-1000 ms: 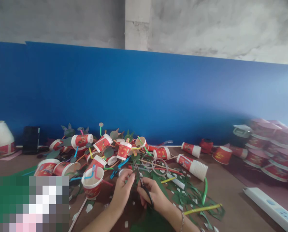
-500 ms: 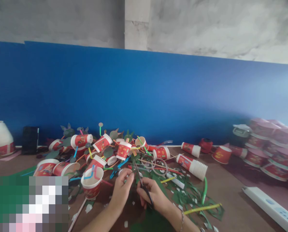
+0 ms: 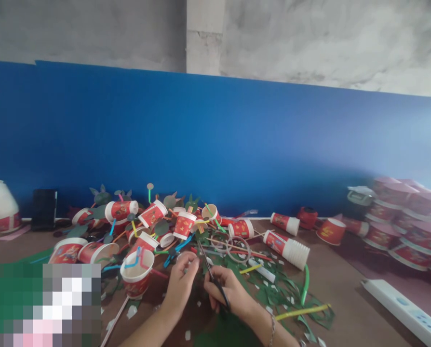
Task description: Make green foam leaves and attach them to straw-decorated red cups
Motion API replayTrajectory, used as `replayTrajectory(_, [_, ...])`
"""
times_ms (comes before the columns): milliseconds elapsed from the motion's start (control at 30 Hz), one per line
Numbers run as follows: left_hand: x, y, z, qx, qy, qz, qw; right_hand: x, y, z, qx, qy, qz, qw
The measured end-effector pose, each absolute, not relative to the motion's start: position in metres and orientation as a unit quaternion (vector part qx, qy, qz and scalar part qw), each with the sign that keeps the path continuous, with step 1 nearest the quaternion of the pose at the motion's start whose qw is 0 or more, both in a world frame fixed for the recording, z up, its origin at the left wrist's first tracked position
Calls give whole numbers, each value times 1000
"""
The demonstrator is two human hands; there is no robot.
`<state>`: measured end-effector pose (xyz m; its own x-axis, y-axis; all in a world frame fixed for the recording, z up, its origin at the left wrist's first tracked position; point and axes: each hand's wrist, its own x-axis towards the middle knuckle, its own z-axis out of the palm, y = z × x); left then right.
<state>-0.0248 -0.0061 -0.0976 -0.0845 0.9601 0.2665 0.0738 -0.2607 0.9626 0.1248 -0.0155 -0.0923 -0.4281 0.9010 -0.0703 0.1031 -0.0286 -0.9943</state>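
Observation:
Low in the middle of the view, my right hand [image 3: 228, 289] is closed around the dark handles of a pair of scissors [image 3: 221, 290]. The blades point away from me and slightly left, a little apart at the tips. Just left of them is my left hand [image 3: 181, 282], its thumb and fingertips pinched together beside the blades. Whatever those fingertips hold, if anything, is too small or hidden to name. Green paper scraps [image 3: 233, 267] and white bits lie around and under my hands. A red paper cup [image 3: 138, 272] with bent straws in it stands left of my left hand.
Red paper cups with coloured straws and paper discs pile up behind my hands. A stack of cups [image 3: 289, 248] lies at right, near a tape roll [image 3: 238, 248]. Further right are a white power strip [image 3: 403, 311] and stacked pink-topped red tubs [image 3: 416, 231]. A blue wall panel [image 3: 215, 140] rises behind.
My left hand has shifted very slightly to the left, away from the scissors. My right hand keeps its grip on them in nearly the same place.

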Motion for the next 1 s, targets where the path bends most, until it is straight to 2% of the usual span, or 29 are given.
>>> replayTrajectory(1000, [-24,-8,-97,530,477,576,400,131,-14,-88,-404,-626,590,311])
